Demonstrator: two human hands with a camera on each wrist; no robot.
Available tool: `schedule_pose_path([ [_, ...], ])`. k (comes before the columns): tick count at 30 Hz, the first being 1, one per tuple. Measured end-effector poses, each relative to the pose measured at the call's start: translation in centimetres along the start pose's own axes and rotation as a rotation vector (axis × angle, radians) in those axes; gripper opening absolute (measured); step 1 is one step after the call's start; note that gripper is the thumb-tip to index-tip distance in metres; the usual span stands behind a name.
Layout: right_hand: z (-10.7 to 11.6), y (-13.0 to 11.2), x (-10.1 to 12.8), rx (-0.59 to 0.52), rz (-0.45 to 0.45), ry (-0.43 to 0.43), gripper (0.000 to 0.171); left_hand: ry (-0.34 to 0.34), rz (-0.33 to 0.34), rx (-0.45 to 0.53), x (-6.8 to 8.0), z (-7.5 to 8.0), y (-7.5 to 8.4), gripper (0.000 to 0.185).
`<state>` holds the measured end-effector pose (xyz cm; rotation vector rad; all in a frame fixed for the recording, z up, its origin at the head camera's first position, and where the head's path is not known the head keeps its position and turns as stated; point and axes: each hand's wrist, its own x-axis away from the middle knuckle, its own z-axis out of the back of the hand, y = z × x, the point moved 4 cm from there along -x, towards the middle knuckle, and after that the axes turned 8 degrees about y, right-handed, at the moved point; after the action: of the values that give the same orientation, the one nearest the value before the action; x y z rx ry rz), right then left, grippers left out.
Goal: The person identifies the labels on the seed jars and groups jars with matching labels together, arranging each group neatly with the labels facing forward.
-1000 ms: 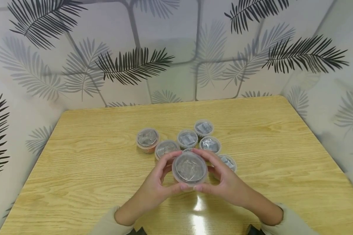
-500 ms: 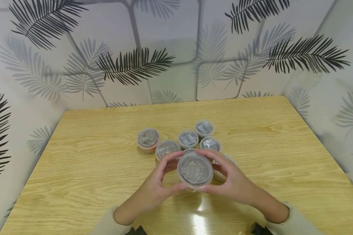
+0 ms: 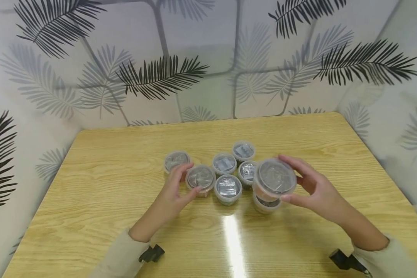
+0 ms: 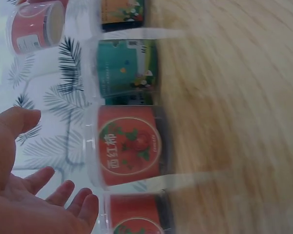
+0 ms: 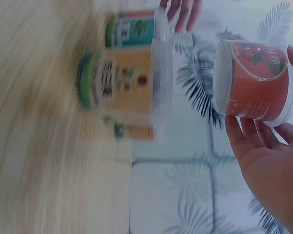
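Several small plastic cups with clear lids stand clustered on the wooden table (image 3: 107,154). My right hand (image 3: 292,178) grips one lidded cup (image 3: 273,178), lifted just above another cup (image 3: 265,204) at the cluster's right. In the right wrist view the held cup (image 5: 256,80) shows a red label, pinched between thumb and fingers (image 5: 244,141). My left hand (image 3: 189,178) curves open around the cup (image 3: 200,177) at the cluster's left front. The left wrist view shows its palm (image 4: 24,195) apart from a red-labelled cup (image 4: 129,146).
Other cups stand behind: one at the far left (image 3: 176,159), one mid-back (image 3: 224,163), one rearmost (image 3: 243,150), and one in front (image 3: 227,187). Leaf-patterned walls close in the table's back and sides. Bare tabletop lies to left and right.
Both hands held one cup at the front centre. The right hand has carried it right, above another cup. The left hand let go and moved left to a different cup.
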<state>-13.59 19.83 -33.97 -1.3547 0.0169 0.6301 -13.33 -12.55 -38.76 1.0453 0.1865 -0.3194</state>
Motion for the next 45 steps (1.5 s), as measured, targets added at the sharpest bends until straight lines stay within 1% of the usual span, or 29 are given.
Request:
schedule_pose_path([
  [4,2.9,0.9,0.4,-0.055,-0.009,0.023,0.081,-0.015,0.011,-0.084,-0.3,-0.3,-0.5,0.070],
  [7,4.9,2.1,0.8,-0.053,-0.070,0.042,0.080,-0.027,0.023,-0.114,-0.4,-0.5,-0.7,0.072],
  [11,7.3,4.5,1.3,-0.013,-0.187,0.061,0.076,-0.033,0.040,-0.150,-0.5,-0.8,-0.9,0.074],
  [14,9.0,6.4,2.0,0.012,-0.249,0.083,0.074,-0.036,0.049,-0.188,-0.5,-1.2,-1.0,0.075],
  [17,10.3,8.2,2.6,0.014,-0.276,0.118,0.072,-0.034,0.047,-0.226,-0.4,-1.5,-1.1,0.077],
  [20,11.4,9.7,2.9,0.061,-0.295,0.149,0.072,-0.036,0.037,-0.254,-0.4,-1.7,-0.9,0.076],
  [23,12.4,10.9,3.1,0.107,-0.318,0.160,0.071,-0.041,0.033,-0.270,-0.4,-1.7,-0.8,0.075],
  [25,13.1,11.6,3.2,0.111,-0.327,0.158,0.071,-0.042,0.035,-0.278,-0.3,-1.7,-0.8,0.075],
  [31,14.2,12.8,3.0,0.044,-0.346,0.141,0.069,-0.043,0.042,-0.290,-0.2,-1.6,-1.0,0.073],
  [36,14.8,13.2,2.7,-0.022,-0.325,0.148,0.069,-0.034,0.035,-0.285,-0.1,-1.6,-1.0,0.071],
  [42,15.4,13.7,2.4,-0.145,-0.277,0.105,0.067,-0.029,0.025,-0.281,-0.2,-1.6,-1.1,0.070],
  [45,15.9,14.0,2.4,-0.236,-0.266,0.081,0.067,-0.029,0.028,-0.281,-0.1,-1.6,-1.2,0.071],
])
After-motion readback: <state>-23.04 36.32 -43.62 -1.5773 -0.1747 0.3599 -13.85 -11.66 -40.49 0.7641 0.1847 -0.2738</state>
